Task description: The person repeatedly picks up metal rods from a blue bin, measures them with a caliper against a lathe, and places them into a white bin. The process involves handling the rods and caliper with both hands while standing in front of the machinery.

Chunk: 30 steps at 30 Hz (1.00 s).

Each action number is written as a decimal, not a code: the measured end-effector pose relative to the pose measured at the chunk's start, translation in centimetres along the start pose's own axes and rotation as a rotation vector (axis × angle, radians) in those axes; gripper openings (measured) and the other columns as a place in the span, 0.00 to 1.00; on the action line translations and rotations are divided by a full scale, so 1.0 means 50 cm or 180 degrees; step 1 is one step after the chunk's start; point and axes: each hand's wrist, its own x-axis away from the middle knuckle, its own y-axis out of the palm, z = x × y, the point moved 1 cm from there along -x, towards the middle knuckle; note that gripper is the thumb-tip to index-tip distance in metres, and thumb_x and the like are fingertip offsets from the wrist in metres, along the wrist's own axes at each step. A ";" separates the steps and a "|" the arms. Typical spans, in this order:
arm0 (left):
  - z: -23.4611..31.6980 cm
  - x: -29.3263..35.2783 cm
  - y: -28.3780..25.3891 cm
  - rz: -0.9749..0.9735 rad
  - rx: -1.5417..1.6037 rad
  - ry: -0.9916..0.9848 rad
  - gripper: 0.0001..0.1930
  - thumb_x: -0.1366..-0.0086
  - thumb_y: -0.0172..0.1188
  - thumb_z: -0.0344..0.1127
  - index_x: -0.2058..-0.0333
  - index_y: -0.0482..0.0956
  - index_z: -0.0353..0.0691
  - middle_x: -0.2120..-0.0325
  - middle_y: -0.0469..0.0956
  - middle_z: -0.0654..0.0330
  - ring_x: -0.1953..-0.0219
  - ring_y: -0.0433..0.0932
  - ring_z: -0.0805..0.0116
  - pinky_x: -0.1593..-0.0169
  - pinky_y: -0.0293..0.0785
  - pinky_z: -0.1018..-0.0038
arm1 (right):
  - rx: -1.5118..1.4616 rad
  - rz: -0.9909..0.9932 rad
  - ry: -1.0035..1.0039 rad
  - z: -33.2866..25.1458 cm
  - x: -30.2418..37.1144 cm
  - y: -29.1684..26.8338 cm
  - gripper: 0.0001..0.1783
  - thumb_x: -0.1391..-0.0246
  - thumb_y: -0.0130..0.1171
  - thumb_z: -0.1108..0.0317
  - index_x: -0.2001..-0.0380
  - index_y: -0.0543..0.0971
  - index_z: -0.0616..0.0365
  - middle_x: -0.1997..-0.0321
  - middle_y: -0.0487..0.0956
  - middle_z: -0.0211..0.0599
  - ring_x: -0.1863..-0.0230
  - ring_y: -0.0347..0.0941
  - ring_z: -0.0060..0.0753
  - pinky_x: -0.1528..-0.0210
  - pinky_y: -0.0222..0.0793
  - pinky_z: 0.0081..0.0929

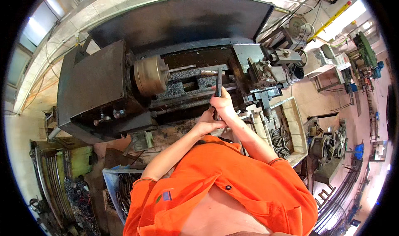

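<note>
In front of my chest, both hands grip a long, narrow dark tool [218, 83] pointing away from me over the lathe bed; its exact kind is not clear. My right hand [223, 104] is closed round its middle. Lower down, my left hand [209, 123] is closed at its near end, touching the right hand. A short shiny metal piece [208, 72] shows beside the far end of the tool; I cannot tell whether they touch. To the left is the lathe's brass-coloured chuck [149, 76], with a thin rod [183, 68] sticking out toward the right.
Metal chips [176, 88] cover the lathe bed. The headstock [93, 86] stands left, the tool carriage [259, 72] right. A tray [293, 124] of small metal parts is at my right, a blue bin [114, 190] of rods at lower left. A dark splash guard [183, 22] rises behind.
</note>
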 end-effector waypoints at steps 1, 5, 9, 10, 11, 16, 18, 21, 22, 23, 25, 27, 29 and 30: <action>0.008 -0.006 0.005 0.0133 0.0049 0.0299 0.33 0.61 0.67 0.32 0.54 0.62 0.29 0.63 0.69 0.60 0.59 0.70 0.72 0.55 0.66 0.76 | 0.0096 -0.0085 -0.0118 -0.004 -0.011 -0.003 0.24 0.63 0.49 0.78 0.56 0.68 0.61 0.78 0.66 0.24 0.77 0.60 0.18 0.76 0.57 0.18; 0.033 -0.028 0.007 0.0070 0.0681 0.0232 0.33 0.59 0.66 0.33 0.54 0.61 0.28 0.61 0.70 0.57 0.61 0.72 0.72 0.59 0.70 0.78 | 0.0484 -0.0281 -0.0119 -0.033 -0.043 -0.020 0.24 0.64 0.50 0.75 0.56 0.67 0.64 0.77 0.67 0.27 0.77 0.62 0.19 0.77 0.59 0.19; 0.038 -0.039 0.007 0.0072 0.0730 0.0276 0.34 0.56 0.65 0.34 0.51 0.61 0.31 0.63 0.71 0.61 0.62 0.72 0.74 0.60 0.69 0.79 | 0.1032 -0.0159 -0.0203 -0.040 -0.072 -0.017 0.22 0.66 0.52 0.71 0.62 0.67 0.65 0.78 0.68 0.33 0.75 0.63 0.23 0.75 0.61 0.23; 0.043 -0.038 0.008 0.0066 0.0788 0.0320 0.34 0.57 0.65 0.35 0.51 0.62 0.31 0.63 0.71 0.61 0.62 0.72 0.73 0.60 0.69 0.78 | 0.1173 -0.0109 -0.0247 -0.038 -0.078 -0.017 0.22 0.67 0.53 0.70 0.63 0.67 0.65 0.78 0.68 0.34 0.76 0.63 0.25 0.75 0.61 0.24; 0.047 -0.037 0.008 0.0075 0.0861 0.0373 0.34 0.57 0.65 0.36 0.51 0.62 0.31 0.62 0.71 0.61 0.62 0.72 0.73 0.59 0.70 0.78 | 0.1198 -0.0152 -0.0238 -0.039 -0.079 -0.013 0.22 0.67 0.53 0.70 0.63 0.67 0.65 0.78 0.68 0.35 0.76 0.63 0.26 0.75 0.62 0.24; 0.054 -0.025 0.000 0.0190 0.0862 0.0474 0.33 0.57 0.66 0.37 0.53 0.64 0.31 0.63 0.72 0.61 0.62 0.73 0.73 0.60 0.71 0.78 | 0.1482 -0.0407 -0.0126 -0.050 -0.080 0.017 0.21 0.65 0.51 0.72 0.62 0.67 0.64 0.77 0.67 0.30 0.76 0.62 0.22 0.75 0.59 0.22; 0.046 -0.013 -0.017 0.0302 0.0838 0.0458 0.30 0.58 0.66 0.37 0.56 0.66 0.31 0.65 0.73 0.61 0.63 0.73 0.73 0.61 0.71 0.78 | 0.1530 -0.0414 0.0140 -0.057 -0.076 0.043 0.19 0.67 0.53 0.70 0.66 0.67 0.64 0.76 0.69 0.38 0.73 0.65 0.28 0.71 0.63 0.26; 0.033 0.005 -0.043 0.0504 0.0813 0.0438 0.24 0.59 0.65 0.35 0.61 0.70 0.31 0.70 0.74 0.62 0.67 0.75 0.73 0.63 0.72 0.78 | 0.1631 -0.0502 0.0152 -0.039 -0.085 0.072 0.18 0.68 0.54 0.69 0.68 0.67 0.64 0.75 0.71 0.45 0.71 0.68 0.35 0.68 0.65 0.30; 0.037 0.014 -0.044 0.0648 0.0812 0.0475 0.23 0.59 0.65 0.34 0.63 0.71 0.32 0.71 0.75 0.62 0.68 0.75 0.73 0.64 0.72 0.78 | 0.1669 -0.0539 0.0092 -0.032 -0.088 0.081 0.18 0.68 0.54 0.68 0.69 0.67 0.64 0.75 0.71 0.46 0.71 0.68 0.36 0.67 0.65 0.31; 0.043 0.023 -0.045 0.0814 0.0818 0.0521 0.21 0.59 0.65 0.34 0.65 0.72 0.32 0.72 0.75 0.62 0.69 0.75 0.73 0.65 0.72 0.78 | 0.1701 -0.0589 0.0132 -0.032 -0.086 0.091 0.18 0.68 0.54 0.68 0.70 0.68 0.64 0.75 0.71 0.47 0.70 0.68 0.38 0.66 0.65 0.31; 0.037 0.032 -0.065 0.0711 0.0760 0.0403 0.19 0.59 0.66 0.32 0.67 0.71 0.33 0.74 0.73 0.65 0.71 0.73 0.75 0.69 0.70 0.79 | 0.1754 -0.0669 0.0184 -0.028 -0.084 0.107 0.17 0.68 0.54 0.67 0.70 0.68 0.64 0.74 0.71 0.48 0.69 0.69 0.39 0.64 0.65 0.31; 0.043 0.030 -0.060 0.0702 0.0781 0.0487 0.16 0.58 0.65 0.30 0.69 0.71 0.34 0.76 0.72 0.67 0.73 0.71 0.77 0.71 0.67 0.80 | 0.1636 -0.0621 0.0136 -0.023 -0.082 0.108 0.16 0.68 0.54 0.68 0.71 0.68 0.63 0.77 0.70 0.43 0.71 0.68 0.36 0.67 0.65 0.30; 0.043 0.013 -0.038 0.0586 0.0913 0.0581 0.13 0.59 0.63 0.27 0.72 0.72 0.35 0.76 0.71 0.67 0.73 0.70 0.79 0.72 0.66 0.80 | 0.1360 -0.0428 0.0227 -0.025 -0.080 0.082 0.15 0.67 0.54 0.70 0.71 0.67 0.62 0.80 0.68 0.36 0.75 0.66 0.31 0.73 0.65 0.27; 0.038 -0.001 -0.037 0.0509 0.0663 0.0347 0.13 0.59 0.63 0.27 0.72 0.71 0.35 0.76 0.71 0.67 0.74 0.70 0.79 0.73 0.65 0.81 | 0.1255 -0.0320 0.0375 -0.029 -0.083 0.064 0.14 0.66 0.54 0.71 0.72 0.66 0.61 0.81 0.68 0.33 0.76 0.65 0.28 0.74 0.64 0.26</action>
